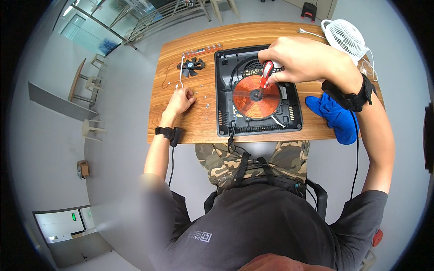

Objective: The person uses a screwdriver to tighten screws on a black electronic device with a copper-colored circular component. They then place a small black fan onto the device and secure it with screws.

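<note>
My right hand (303, 56) is wrapped around the red and white handle of a screwdriver (267, 72). Its tip points down at the centre of a round copper coil (245, 103), which sits inside an opened black induction cooker housing (222, 128). To the left of the housing, my left hand (181, 101) rests on the table with its fingers curled together. Whatever they may hold is too small to make out. Several small screws (207, 105) lie beside that hand. Beyond it are a black cooling fan (192, 67) and a narrow circuit board (203, 50) with a white wire (181, 72).
A crumpled blue cloth (337, 118) lies at the right edge of the wooden table (257, 32). At the far right corner stands a white fan (345, 37) with its cord. A black cable (232, 135) hangs from the housing over the near edge.
</note>
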Demonstrator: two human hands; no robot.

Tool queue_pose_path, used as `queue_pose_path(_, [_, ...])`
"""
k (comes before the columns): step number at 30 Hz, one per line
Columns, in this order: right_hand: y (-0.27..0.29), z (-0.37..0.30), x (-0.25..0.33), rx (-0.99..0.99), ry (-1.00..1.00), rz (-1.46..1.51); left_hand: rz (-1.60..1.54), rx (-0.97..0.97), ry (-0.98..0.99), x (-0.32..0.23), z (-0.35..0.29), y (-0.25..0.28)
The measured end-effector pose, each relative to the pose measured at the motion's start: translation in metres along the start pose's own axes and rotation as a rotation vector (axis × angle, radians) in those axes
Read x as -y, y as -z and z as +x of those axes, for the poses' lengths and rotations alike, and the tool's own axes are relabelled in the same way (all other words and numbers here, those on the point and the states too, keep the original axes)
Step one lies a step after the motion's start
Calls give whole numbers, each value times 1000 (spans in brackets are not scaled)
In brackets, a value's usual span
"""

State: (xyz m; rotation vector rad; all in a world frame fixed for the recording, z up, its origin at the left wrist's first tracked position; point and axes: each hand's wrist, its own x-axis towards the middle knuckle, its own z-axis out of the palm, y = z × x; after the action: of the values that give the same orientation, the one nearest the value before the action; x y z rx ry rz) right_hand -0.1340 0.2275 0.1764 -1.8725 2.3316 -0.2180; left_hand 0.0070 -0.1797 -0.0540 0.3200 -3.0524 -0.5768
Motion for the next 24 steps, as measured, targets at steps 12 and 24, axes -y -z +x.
queue_pose_path(12, [6, -9, -2, -2, -54, -45, 100, -39, 77, -6, -2, -8])
queue_pose_path(24, [13, -11, -21, -94, 0, -57, -184, -26, -48, -33, 13, 56])
